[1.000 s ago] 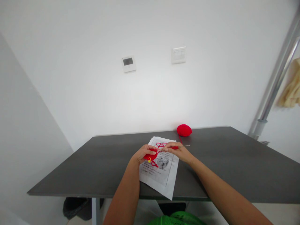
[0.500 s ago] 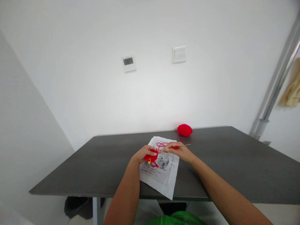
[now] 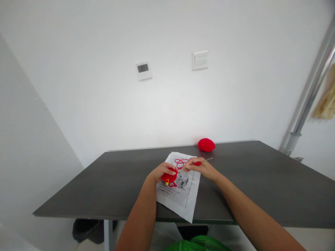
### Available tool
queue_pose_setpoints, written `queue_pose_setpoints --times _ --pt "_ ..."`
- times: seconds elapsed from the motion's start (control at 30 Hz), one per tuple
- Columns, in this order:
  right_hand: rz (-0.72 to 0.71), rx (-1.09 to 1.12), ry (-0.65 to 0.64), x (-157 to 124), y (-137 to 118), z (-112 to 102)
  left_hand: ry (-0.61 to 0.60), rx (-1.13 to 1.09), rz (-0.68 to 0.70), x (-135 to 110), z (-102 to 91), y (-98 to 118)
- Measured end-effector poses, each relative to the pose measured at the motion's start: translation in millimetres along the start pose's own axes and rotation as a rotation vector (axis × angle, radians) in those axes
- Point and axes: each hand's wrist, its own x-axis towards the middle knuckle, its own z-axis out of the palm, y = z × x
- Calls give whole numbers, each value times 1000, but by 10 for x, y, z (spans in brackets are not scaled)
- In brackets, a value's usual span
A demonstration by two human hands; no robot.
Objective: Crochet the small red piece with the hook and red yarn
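My left hand (image 3: 162,171) is closed on a small red crochet piece (image 3: 169,176), thumb on top. A yellow stitch marker (image 3: 167,182) hangs from the piece's lower edge, and a loose red strand dangles beside it. Between the fingers of my right hand (image 3: 196,166) is a crochet hook (image 3: 207,160) with a red grip; its left tip reaches the edge of the crochet piece. Under both hands lies a printed paper sheet (image 3: 180,200). Loops of red yarn (image 3: 180,162) rest on its upper part. Whether yarn wraps the hook tip is too small to tell.
A red yarn ball (image 3: 206,145) sits at the back of the dark table (image 3: 117,188), against the white wall. The paper overhangs the table's front edge. Below are a black-lined bin (image 3: 87,230) at left and a green mesh item (image 3: 197,244) near my body.
The crochet piece has turned slightly in my left hand, showing more of its red face. My right hand and the hook have tilted and shifted up a little.
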Motion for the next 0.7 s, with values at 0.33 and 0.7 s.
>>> queue_pose_setpoints --times 0.33,0.7 --pt "-3 224 220 44 193 114 122 -55 175 88 100 -22" --pt "-229 -197 351 30 132 187 81 -142 214 115 165 -1"
